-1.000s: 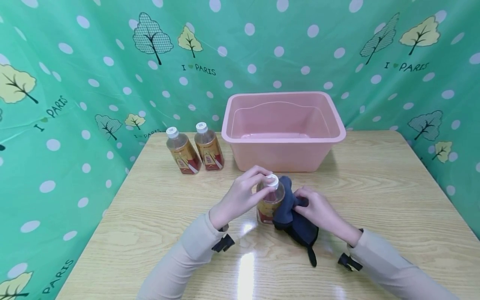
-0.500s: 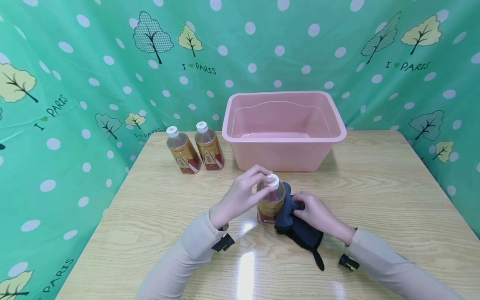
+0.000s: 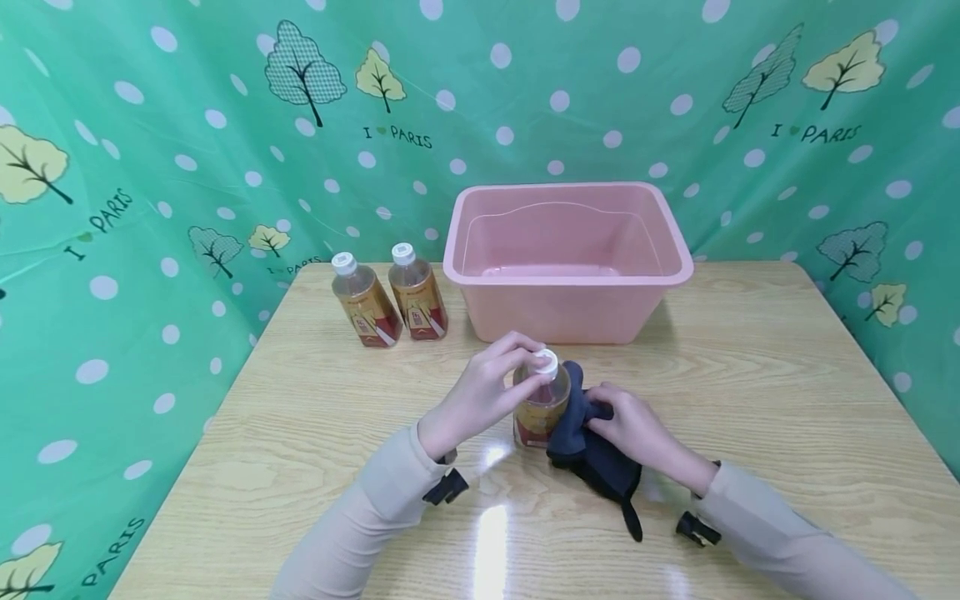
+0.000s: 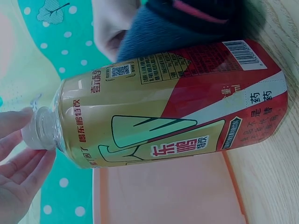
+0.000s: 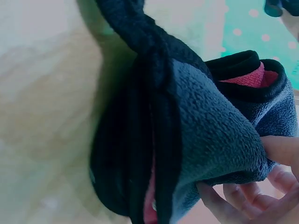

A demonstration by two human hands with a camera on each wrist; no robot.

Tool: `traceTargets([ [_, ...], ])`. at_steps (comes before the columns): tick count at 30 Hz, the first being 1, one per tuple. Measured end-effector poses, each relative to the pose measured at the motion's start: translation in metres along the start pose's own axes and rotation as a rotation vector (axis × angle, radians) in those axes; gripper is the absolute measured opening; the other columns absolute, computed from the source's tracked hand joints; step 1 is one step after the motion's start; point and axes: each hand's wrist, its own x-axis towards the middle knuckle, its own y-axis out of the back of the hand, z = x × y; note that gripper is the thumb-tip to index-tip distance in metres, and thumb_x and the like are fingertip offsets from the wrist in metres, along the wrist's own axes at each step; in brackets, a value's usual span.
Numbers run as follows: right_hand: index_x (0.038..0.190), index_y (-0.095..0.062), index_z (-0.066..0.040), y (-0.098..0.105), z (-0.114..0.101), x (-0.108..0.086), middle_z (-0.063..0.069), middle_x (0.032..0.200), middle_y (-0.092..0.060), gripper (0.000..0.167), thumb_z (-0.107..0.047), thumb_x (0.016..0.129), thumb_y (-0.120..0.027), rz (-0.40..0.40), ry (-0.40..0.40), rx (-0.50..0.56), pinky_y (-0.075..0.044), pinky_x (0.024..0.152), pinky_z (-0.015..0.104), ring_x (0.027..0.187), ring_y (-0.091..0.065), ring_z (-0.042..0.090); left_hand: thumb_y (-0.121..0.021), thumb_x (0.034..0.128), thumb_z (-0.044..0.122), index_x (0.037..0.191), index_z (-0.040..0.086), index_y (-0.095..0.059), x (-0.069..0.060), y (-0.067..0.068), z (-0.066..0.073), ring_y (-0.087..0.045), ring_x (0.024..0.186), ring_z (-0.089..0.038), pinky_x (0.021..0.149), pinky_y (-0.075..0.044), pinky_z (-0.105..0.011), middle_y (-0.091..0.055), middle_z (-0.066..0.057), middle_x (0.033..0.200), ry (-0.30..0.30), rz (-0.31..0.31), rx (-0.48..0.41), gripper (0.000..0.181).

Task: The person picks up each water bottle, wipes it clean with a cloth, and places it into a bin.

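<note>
An upright bottle with a gold and red label stands on the table, its white cap pinched by the left hand. In the left wrist view the fingers are round the cap of the bottle. Against the bottle's right side lies a dark blue cloth with black edging and a hanging loop. The right hand pinches a bunched part of it. Pink lining shows inside the cloth in the right wrist view, with the fingers gripping its right part.
Behind the hands is a pink tub on the wooden table. Left of the tub stand two similar bottles, one beside the other. A green patterned curtain hangs behind and at the left.
Compared with a second ago, the cloth's upper part is lower and its loop end has shifted slightly right. The left hand has stayed on the cap.
</note>
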Motion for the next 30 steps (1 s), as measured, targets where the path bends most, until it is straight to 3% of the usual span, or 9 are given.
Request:
traceTargets([
  [9,0.085,-0.063,-0.004,0.019,-0.019,0.000,0.004,0.083,-0.058,0.021,0.008,0.069,-0.068,0.087,0.051,0.002,-0.047,0.062,0.029,0.074,-0.055,0.015,-0.068,0.0758,0.004,0.086,0.000,-0.064,0.000,0.000,0.000,-0.057,0.083,-0.013,0.066,-0.046,-0.014,-0.057,-0.008,0.093,-0.005,0.006,0.004,0.012],
  [17,0.082,-0.063,-0.005,0.026,-0.026,0.001,0.002,0.082,-0.059,0.020,0.008,0.067,-0.069,0.150,0.094,0.005,-0.047,0.063,0.030,0.075,-0.055,0.015,-0.068,0.0753,0.002,0.085,0.000,-0.063,0.000,-0.001,-0.001,-0.057,0.085,-0.014,0.066,-0.049,-0.022,-0.058,-0.009,0.093,-0.004,0.014,-0.016,0.011],
  [24,0.082,-0.063,-0.005,0.027,-0.027,0.001,0.003,0.081,-0.058,0.019,0.007,0.069,-0.068,0.148,0.097,0.001,-0.046,0.061,0.029,0.073,-0.054,0.014,-0.068,0.0753,0.002,0.085,0.000,-0.063,0.000,-0.001,-0.001,-0.057,0.084,-0.013,0.068,-0.045,-0.013,-0.057,-0.008,0.093,-0.001,0.016,-0.019,0.011],
  [30,0.082,-0.063,-0.006,0.025,-0.024,0.002,0.003,0.081,-0.059,0.019,0.006,0.069,-0.069,0.143,0.076,0.007,-0.046,0.061,0.028,0.072,-0.054,0.013,-0.068,0.0753,0.002,0.085,0.000,-0.063,0.001,-0.001,-0.001,-0.058,0.085,-0.014,0.066,-0.049,-0.021,-0.057,-0.008,0.092,-0.002,0.016,-0.027,0.011],
])
